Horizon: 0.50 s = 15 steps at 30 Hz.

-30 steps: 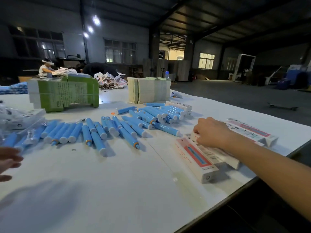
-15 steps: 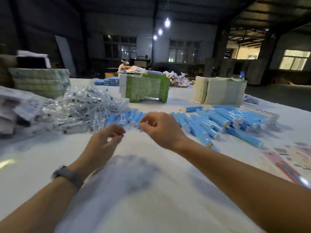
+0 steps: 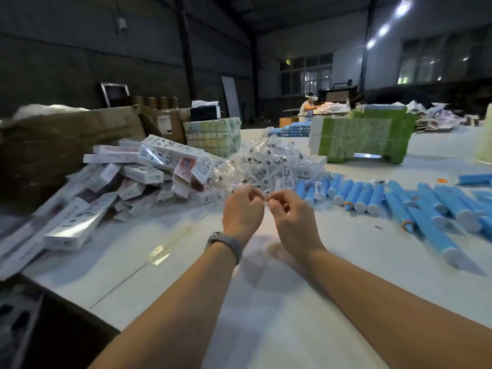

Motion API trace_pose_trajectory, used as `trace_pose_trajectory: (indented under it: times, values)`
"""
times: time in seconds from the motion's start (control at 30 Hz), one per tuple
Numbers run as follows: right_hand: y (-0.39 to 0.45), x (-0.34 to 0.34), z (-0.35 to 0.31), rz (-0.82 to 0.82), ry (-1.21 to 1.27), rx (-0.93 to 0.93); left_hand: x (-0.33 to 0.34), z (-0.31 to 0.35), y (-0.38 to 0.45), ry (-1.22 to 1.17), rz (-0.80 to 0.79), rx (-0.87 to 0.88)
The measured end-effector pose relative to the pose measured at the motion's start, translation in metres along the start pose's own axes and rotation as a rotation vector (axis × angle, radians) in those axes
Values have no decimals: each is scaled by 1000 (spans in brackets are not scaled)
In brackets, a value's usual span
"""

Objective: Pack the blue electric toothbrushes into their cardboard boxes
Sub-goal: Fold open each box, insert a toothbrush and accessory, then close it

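Blue cylindrical plastic toothbrushes lay in rows at right on the white desk; printed cardboard boxes heaped left. Left hand and right hand together pinched a small clear packet, centre, in a dim warehouse.

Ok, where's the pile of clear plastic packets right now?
In the head view, the clear plastic packets sit mid-table just beyond both hands, between the heap of cardboard boxes leftward and the blue toothbrushes rightward.

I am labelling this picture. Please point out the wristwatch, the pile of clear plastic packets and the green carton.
wristwatch [image 3: 223, 242]: head view, on its band.
pile of clear plastic packets [image 3: 269, 163]: head view, middle of heap.
green carton [image 3: 362, 138]: head view, front face.
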State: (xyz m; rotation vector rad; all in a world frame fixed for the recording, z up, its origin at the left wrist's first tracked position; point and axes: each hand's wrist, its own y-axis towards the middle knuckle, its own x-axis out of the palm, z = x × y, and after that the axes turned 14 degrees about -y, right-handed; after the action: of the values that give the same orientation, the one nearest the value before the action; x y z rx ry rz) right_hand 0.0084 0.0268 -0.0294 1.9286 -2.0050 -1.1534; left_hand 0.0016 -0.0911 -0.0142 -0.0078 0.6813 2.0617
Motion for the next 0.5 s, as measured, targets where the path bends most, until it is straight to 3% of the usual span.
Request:
trace_pose_trajectory:
  times: [0.1, 0.2, 0.33, 0.5]
  values:
    - [1, 1, 1, 11, 32, 13, -31, -18, 38, 204, 172, -13]
    - [1, 2, 4, 2, 59, 14, -67, -44, 69, 361, 381, -163]
    - [2, 6, 5, -12, 69, -9, -89, -70, 92, 165, 591, -302]
    - [4, 9, 7, -33, 95, -13, -95, -87, 107, -36, 564, -384]
